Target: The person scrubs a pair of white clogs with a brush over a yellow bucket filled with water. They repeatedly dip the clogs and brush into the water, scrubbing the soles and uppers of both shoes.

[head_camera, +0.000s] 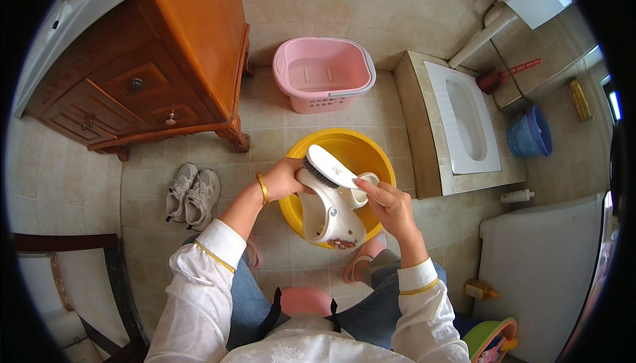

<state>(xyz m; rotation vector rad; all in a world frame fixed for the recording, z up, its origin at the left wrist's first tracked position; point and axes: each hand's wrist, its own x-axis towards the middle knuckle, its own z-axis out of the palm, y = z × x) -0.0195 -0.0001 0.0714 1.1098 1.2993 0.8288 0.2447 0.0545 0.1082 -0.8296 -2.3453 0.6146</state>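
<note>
My left hand [286,178] grips the heel end of a white clog [330,214], which is tilted over a round yellow plastic basin [343,136]. Charms sit on the clog's strap button and toe. In my right hand [395,205] is the handle of a white scrub brush [330,166]; its dark bristles lie against the clog's heel part. A second white clog [360,191] is in the basin, partly hidden behind the brush and my right hand.
A pink footbath tub [323,102] stands beyond the basin. Grey-white sneakers [201,199] and a wooden cabinet [198,54] are at left. A raised squat toilet [467,119], a blue basket [529,134] and a white bottle [516,196] are at right.
</note>
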